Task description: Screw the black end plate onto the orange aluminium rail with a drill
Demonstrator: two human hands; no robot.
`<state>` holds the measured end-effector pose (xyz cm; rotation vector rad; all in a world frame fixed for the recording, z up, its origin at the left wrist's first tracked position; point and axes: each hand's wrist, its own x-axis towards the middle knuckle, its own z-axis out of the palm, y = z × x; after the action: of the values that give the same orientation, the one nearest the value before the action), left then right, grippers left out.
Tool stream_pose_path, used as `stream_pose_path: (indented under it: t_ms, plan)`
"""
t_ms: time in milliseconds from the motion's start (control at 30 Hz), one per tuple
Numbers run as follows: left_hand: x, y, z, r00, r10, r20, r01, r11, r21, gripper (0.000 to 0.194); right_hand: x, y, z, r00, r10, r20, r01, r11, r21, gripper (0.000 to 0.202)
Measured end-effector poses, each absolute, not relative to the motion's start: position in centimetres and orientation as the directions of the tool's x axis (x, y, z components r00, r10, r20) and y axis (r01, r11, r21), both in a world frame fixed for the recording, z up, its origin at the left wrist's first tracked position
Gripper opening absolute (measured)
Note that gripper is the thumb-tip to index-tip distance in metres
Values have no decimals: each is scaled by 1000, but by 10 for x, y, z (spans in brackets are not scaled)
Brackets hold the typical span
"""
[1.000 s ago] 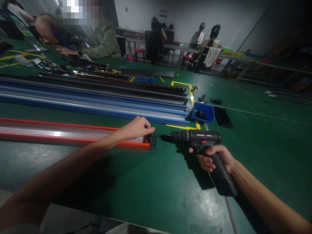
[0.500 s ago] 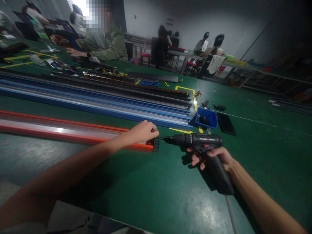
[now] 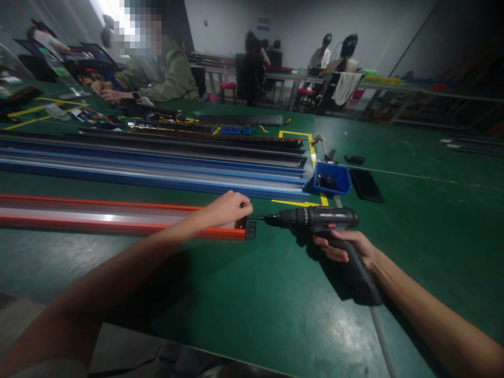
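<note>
We lose the left end of the orange channel [image 3: 59,214] past the frame's left edge. Our left fingers [image 3: 244,210] hide what lies beneath them, and the tip of the drill bit [image 3: 260,217] is too small to place. Dark contents [image 3: 329,182] of the blue bin [image 3: 336,170], right of centre, blur together.

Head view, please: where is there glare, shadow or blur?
Head view: pale glare on the green tabletop near the bottom, a bright spot on the long orange-edged channel; same view: dark shadow below the black pistol-shaped drill; same view: the grey back wall looks soft, fading toward black at right.
</note>
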<state>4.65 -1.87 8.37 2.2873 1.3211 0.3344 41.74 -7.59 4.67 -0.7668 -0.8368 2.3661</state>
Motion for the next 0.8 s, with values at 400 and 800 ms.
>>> stream_pose_path:
  t_ms: [400,800]
  plan:
    - [42,-14,71,579,815,20,761,-549,345,37,414,-78,55,-675,630,-383,-222,-669,-709,15]
    - [29,-4,46,701,706,100,687,-706,170,20,420,-75,56,-688,607,-398,-185,-676,-713,57]
